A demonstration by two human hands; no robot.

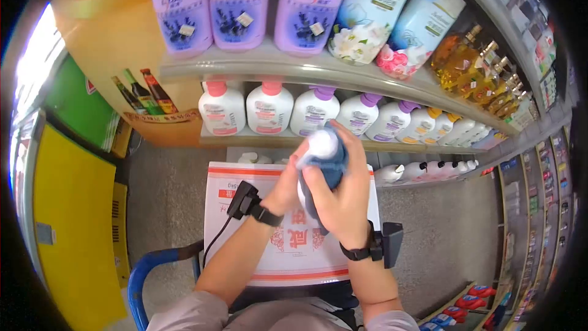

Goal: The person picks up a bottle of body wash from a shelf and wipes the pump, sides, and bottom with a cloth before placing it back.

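In the head view, a bottle with a rounded white top (pixel 323 144) is held up between both hands, over a white box. A blue-grey cloth (pixel 334 175) is wrapped around much of it and hides its label and body. My left hand (pixel 283 185) is closed around the bottle's left side. On the other side, my right hand (pixel 348 199) presses the cloth against the bottle, thumb in front and fingers behind. Just beyond the hands stands a row of white pump bottles, one with a purple cap (pixel 316 112).
Purple lotion bottles (pixel 240 6) line the upper shelf (pixel 245 64), beside blue floral bottles (pixel 375 12) and amber bottles (pixel 481 73). Below the hands lies the white box (pixel 229 270) with red print. A blue chair arm (pixel 138 288) curves at lower left, near a yellow panel (pixel 67 227).
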